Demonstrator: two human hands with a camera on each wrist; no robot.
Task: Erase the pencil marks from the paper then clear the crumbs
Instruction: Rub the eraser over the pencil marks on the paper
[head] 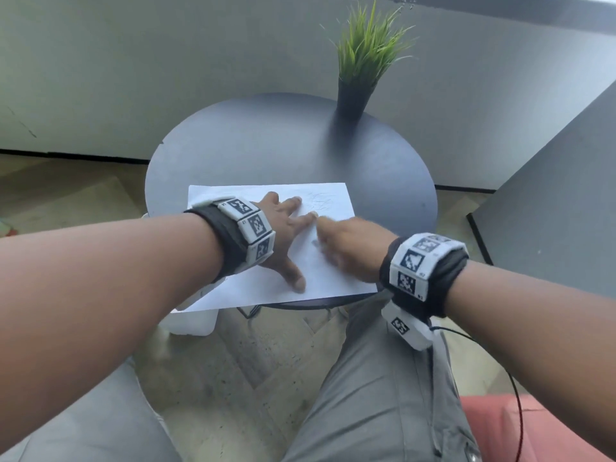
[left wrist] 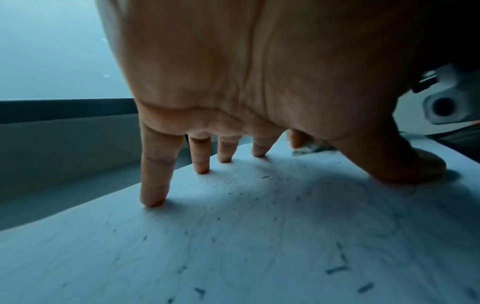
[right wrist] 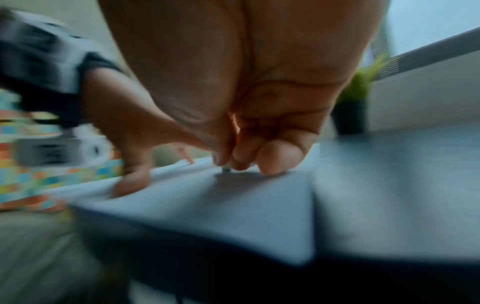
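1. The paper (head: pixel 333 278) lies flat on the round table (head: pixel 233 145), at the table's edge nearest the person, its long axis running left to right across them.
2. The left hand (head: pixel 283 235) is spread wide on the paper, fingertips (left wrist: pixel 153 199) and thumb pressing down left of the paper's middle. It holds nothing; it pins the sheet.
3. The right hand (head: pixel 346 248) sits just right of the left, near the paper's middle, fingers curled tight into a pinch. In the right wrist view a small dark tip shows under the pinch, touching the paper: the eraser (right wrist: pixel 226 169), most likely, though blur leaves it unclear.
4. The pencil marks (head: pixel 320 201) are a faint scribble on the far half of the paper, toward the plant (head: pixel 366 55), just beyond the left fingertips and beyond the right hand.
5. The relation that matters: the marks lie straight ahead of the right hand, away from the person. The right hand is the better placed, since it has the tool; the left already borders the scribble on its left side.
6. Judgement: erasing is under way and unfinished. The next strokes probably need to go toward the plant, with the left hand holding the sheet.
7. Crumbs (left wrist: pixel 337 269) lie scattered on the paper beneath the left palm, not yet cleared.
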